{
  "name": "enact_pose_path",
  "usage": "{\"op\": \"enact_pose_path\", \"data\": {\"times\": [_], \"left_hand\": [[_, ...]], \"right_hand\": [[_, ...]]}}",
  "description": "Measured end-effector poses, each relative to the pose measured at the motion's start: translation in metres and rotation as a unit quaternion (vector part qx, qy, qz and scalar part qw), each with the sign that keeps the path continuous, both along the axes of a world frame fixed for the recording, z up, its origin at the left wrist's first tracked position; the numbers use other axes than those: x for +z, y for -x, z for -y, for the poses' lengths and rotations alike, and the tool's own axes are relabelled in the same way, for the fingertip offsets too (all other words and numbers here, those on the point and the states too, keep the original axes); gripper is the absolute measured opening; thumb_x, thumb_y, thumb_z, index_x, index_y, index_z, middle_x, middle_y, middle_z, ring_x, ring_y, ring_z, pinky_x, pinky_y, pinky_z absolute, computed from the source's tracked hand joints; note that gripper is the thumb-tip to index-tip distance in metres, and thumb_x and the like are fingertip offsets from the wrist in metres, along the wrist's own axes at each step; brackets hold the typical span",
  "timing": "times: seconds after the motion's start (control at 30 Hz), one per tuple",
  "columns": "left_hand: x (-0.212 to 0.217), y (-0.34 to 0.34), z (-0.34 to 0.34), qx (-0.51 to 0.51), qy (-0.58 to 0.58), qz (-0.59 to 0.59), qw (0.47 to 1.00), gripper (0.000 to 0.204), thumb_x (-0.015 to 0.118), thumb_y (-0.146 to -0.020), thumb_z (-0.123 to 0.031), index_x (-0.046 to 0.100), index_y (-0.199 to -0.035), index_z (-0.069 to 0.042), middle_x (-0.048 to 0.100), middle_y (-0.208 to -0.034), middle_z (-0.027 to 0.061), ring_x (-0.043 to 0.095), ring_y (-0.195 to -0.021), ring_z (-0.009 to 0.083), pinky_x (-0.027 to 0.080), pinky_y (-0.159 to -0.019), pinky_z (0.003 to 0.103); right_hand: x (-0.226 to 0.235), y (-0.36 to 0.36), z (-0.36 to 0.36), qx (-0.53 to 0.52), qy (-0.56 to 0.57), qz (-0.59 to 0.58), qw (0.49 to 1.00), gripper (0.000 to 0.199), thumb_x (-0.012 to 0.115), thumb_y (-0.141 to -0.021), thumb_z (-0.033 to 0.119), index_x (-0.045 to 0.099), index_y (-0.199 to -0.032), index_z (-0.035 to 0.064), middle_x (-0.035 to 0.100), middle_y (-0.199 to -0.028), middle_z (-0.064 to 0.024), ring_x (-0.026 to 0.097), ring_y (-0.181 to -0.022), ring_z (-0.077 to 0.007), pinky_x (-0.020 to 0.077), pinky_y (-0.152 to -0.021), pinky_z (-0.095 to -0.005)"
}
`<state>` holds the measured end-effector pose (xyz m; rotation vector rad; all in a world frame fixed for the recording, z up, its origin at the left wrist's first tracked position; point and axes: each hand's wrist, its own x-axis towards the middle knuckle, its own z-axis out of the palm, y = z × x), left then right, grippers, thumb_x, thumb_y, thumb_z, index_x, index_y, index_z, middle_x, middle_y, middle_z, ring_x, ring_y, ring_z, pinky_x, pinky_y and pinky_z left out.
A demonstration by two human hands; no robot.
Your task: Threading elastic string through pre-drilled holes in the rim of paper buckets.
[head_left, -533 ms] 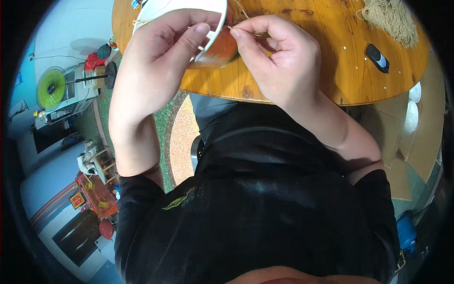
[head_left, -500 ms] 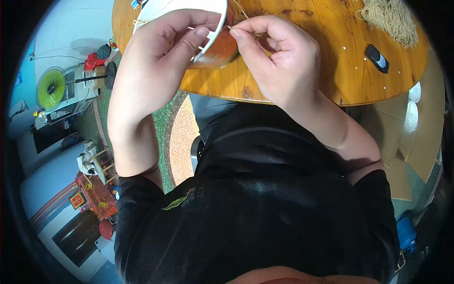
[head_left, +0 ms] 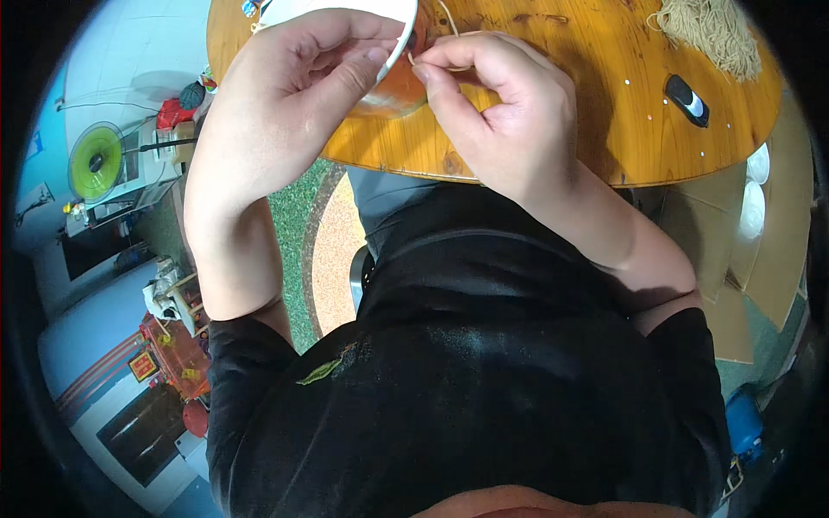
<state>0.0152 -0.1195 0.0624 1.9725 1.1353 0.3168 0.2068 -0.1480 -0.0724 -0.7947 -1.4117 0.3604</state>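
Observation:
At the table's far edge, my left hand [head_left: 294,104] grips the rim of a white round plastic piece [head_left: 363,6], tilted so its edge faces right. Its thumb presses on the near side, while the other fingertips are partly hidden behind. Close beside that rim, my right hand [head_left: 522,112] pinches a thin beige yarn [head_left: 448,17] between thumb and forefinger. The yarn loops up past the hand toward the top of the picture. Beneath the rim shows a shiny reddish-orange surface [head_left: 399,91]; what it belongs to I cannot make out.
The round wooden table [head_left: 639,147] carries a bundle of beige yarn [head_left: 717,43] at the far right. Nearer lies a small black object [head_left: 687,102] with a pale panel, among tiny white bits. A green fan [head_left: 95,161] stands off left; flattened cardboard [head_left: 717,250] lies right.
My left hand and the white piece have shifted slightly, the piece's rim turning more edge-on. The right fingertips have moved a little left and down, closer to the rim.

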Motion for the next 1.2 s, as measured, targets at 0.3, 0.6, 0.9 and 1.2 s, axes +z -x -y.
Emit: {"op": "enact_pose_path", "data": {"times": [0.3, 0.6, 0.9, 1.2], "left_hand": [[-0.01, 0.008, -0.016, 0.007, 0.026, 0.001, 1.0, 0.028, 0.061, -0.112, -0.014, 0.068, -0.134, 0.002, 0.076, -0.114, 0.0064, 0.074, -0.105, 0.0128, 0.063, -0.09, 0.028], [-0.004, 0.007, -0.024, -0.033, -0.049, -0.019, 0.998, 0.02, 0.068, -0.107, -0.013, 0.074, -0.12, 0.001, 0.077, -0.105, 0.0045, 0.074, -0.099, 0.014, 0.06, -0.085, 0.028], [0.015, -0.022, 0.027, -0.085, -0.449, -0.069, 0.887, 0.034, 0.089, -0.082, -0.012, 0.075, -0.111, -0.001, 0.07, -0.101, 0.0116, 0.068, -0.092, 0.0223, 0.055, -0.078, 0.035], [0.012, -0.019, 0.013, -0.146, -0.434, -0.076, 0.886, 0.017, 0.083, -0.086, 0.0, 0.079, -0.102, -0.001, 0.075, -0.099, 0.0079, 0.072, -0.093, 0.0217, 0.056, -0.081, 0.034]], "right_hand": [[0.001, 0.002, 0.003, -0.006, 0.024, 0.021, 0.999, 0.012, 0.083, -0.086, 0.005, 0.073, -0.092, 0.0053, 0.074, -0.085, -0.0084, 0.074, -0.074, -0.0237, 0.0587, -0.068, -0.0344], [0.005, 0.002, 0.009, 0.026, 0.075, 0.001, 0.997, 0.011, 0.081, -0.087, 0.002, 0.072, -0.092, 0.0039, 0.075, -0.088, -0.0103, 0.078, -0.08, -0.024, 0.0624, -0.071, -0.033], [0.02, -0.016, 0.025, 0.065, 0.083, -0.052, 0.993, 0.011, 0.082, -0.088, 0.001, 0.072, -0.094, 0.002, 0.075, -0.087, -0.0094, 0.076, -0.079, -0.0214, 0.0612, -0.069, -0.0314], [0.035, -0.027, 0.029, 0.108, 0.043, 0.038, 0.992, 0.012, 0.073, -0.098, -0.005, 0.073, -0.109, -0.0014, 0.076, -0.099, -0.0056, 0.07, -0.087, -0.0082, 0.0543, -0.08, -0.0212]]}}
